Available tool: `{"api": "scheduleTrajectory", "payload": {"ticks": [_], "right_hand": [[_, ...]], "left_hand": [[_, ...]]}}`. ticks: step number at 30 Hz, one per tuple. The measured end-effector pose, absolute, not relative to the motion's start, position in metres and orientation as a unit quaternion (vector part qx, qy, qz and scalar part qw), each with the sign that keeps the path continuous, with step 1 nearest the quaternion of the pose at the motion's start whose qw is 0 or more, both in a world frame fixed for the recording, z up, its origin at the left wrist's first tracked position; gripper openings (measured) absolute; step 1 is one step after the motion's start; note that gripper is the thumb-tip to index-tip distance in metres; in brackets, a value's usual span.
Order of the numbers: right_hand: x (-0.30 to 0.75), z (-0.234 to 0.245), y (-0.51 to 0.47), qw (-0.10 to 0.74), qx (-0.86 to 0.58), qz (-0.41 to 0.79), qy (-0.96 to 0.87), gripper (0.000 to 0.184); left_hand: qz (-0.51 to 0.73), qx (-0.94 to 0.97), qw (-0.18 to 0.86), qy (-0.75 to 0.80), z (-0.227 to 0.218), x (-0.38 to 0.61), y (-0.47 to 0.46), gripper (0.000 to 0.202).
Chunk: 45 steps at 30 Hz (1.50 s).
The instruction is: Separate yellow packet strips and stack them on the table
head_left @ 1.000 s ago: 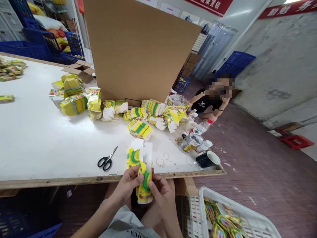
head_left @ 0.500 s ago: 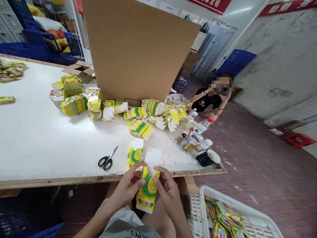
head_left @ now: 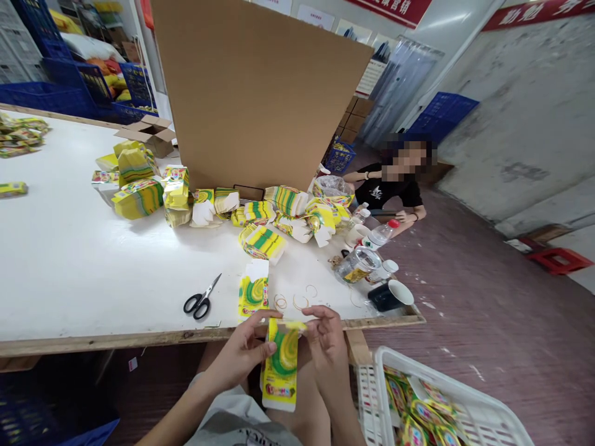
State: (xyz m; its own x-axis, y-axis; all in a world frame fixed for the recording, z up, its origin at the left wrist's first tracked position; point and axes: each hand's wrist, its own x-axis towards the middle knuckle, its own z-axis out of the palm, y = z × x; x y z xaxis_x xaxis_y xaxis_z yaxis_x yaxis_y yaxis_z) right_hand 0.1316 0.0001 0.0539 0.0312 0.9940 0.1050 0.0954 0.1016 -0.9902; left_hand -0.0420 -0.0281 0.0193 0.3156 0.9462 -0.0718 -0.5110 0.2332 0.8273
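A small yellow-and-green printed carton [head_left: 280,365] is held upright over my lap, just in front of the table edge. My left hand [head_left: 248,347] grips its left side, thumb on the printed front. At the top right corner, my right hand [head_left: 325,334] has its thumb and fingertips on the blurred top flap. On the table just beyond lies another flat carton [head_left: 253,291] with its white flap up. Thin rubber bands [head_left: 280,301] lie beside it. Black-handled scissors [head_left: 201,298] rest to the left.
Bundled flat cartons [head_left: 263,243] line the table below a large cardboard sheet [head_left: 264,93]. Bottles, a clear jar [head_left: 357,265] and a dark mug [head_left: 391,296] stand at the right corner. A white basket [head_left: 446,371] of packets is at lower right. Another person [head_left: 390,192] sits beyond.
The carton's white top flap, raised before, is now folded down. My right hand has shifted from the carton's front to its top right corner. The other person has lowered their hands.
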Motion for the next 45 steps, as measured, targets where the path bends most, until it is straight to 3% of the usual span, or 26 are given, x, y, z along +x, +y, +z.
{"api": "scheduleTrajectory", "payload": {"ticks": [3,6,12,19,25,35,39,42,45], "right_hand": [[0.133,0.059,0.001,0.440,-0.507,0.506,-0.541,0.042],[0.133,0.060,0.001,0.347,-0.500,0.560,-0.562,0.042],[0.128,0.055,0.002,0.314,-0.557,0.415,-0.647,0.031],[0.124,0.054,0.001,0.310,-0.515,0.469,-0.647,0.036],[0.123,0.053,0.000,0.319,-0.537,0.440,-0.645,0.035],[0.140,0.042,0.000,0.453,-0.501,0.496,-0.545,0.025],[0.138,0.047,-0.010,0.489,-0.508,0.450,-0.549,0.024],[0.149,0.054,-0.016,0.469,-0.531,0.410,-0.574,0.026],[0.195,0.068,-0.018,0.414,-0.629,0.242,-0.612,0.034]], "left_hand": [[0.502,0.405,0.676,0.356,0.021,-0.040,-0.027,0.047],[0.495,0.433,0.652,0.376,0.020,-0.039,-0.028,0.047],[0.493,0.415,0.677,0.355,0.020,-0.044,-0.029,0.052],[0.503,0.375,0.699,0.342,0.025,-0.043,-0.029,0.059],[0.508,0.381,0.685,0.357,0.026,-0.044,-0.027,0.054],[0.534,0.367,0.683,0.337,0.024,-0.024,-0.026,0.041],[0.540,0.412,0.642,0.356,0.027,-0.011,-0.026,0.026],[0.520,0.451,0.619,0.378,0.026,-0.009,-0.022,0.025],[0.526,0.488,0.514,0.470,0.013,-0.021,-0.012,0.026]]}}
